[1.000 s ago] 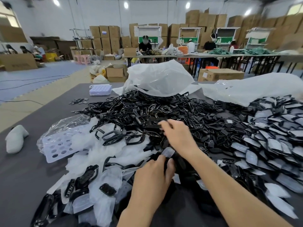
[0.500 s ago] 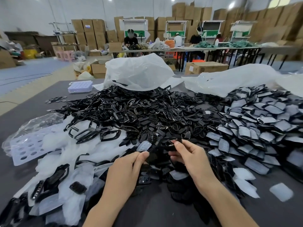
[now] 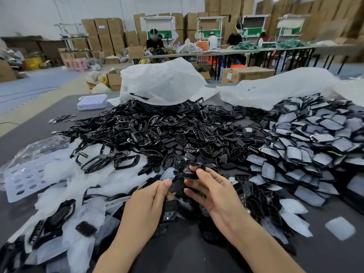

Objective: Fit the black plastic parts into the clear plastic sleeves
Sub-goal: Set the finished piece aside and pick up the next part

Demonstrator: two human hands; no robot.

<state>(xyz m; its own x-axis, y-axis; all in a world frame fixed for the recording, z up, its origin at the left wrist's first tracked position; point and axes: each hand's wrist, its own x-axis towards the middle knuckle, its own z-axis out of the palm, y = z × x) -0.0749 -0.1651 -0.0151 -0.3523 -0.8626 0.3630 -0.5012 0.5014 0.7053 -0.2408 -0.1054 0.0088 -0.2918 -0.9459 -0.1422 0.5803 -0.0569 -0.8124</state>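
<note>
Near edge, above the tabletop (image 3: pixel 177 255): left hand (image 3: pixel 145 201) pinched a clear sleeve (image 3: pixel 167 174). Right hand (image 3: pixel 214 196) pinched a black part (image 3: pixel 192 170) just beside the sleeve's mouth.

Judged: part light, stiff, glossy, so grip its rim. Sleeve limp, so hold near the opening.

Heap of black parts (image 3: pixel 167 131) beyond.

Versus one second earlier: right hand was out of the heap, and the hands were closer together.

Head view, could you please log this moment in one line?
left hand: pinches clear sleeve | right hand: pinches black part | insertion: cannot tell
</note>
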